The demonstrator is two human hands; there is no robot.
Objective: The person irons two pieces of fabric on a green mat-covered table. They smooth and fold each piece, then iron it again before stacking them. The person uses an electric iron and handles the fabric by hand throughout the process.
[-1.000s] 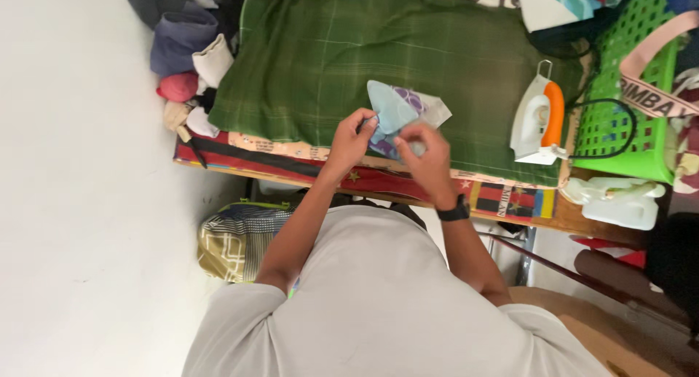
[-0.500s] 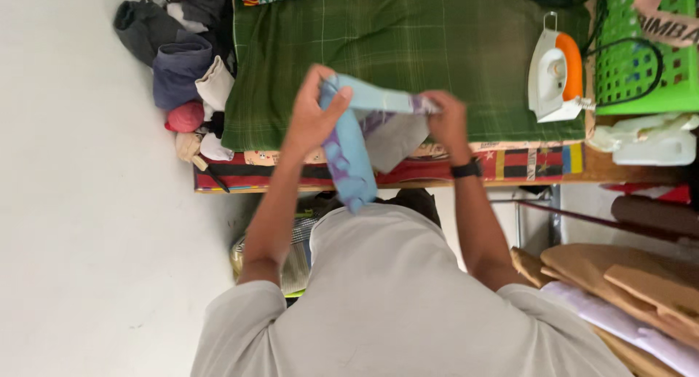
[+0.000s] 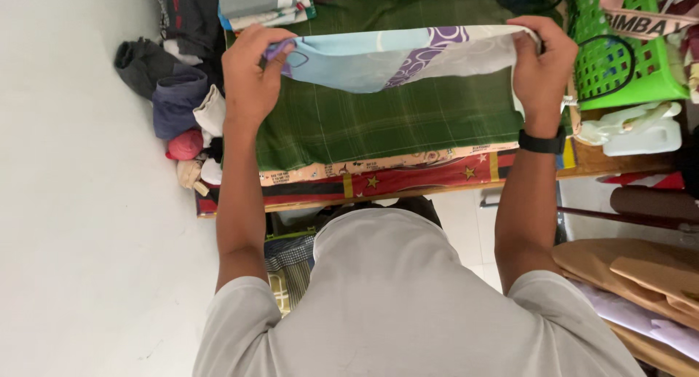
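Hands, left hand (image 3: pixel 251 75) and right hand (image 3: pixel 540 64), stretch soft patterned cloth (image 3: pixel 397 55) taut.

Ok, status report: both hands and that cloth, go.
Left hand and right hand each grip an end of the light blue and purple cloth. Cloth stretched above green plaid pad. Nothing between them.
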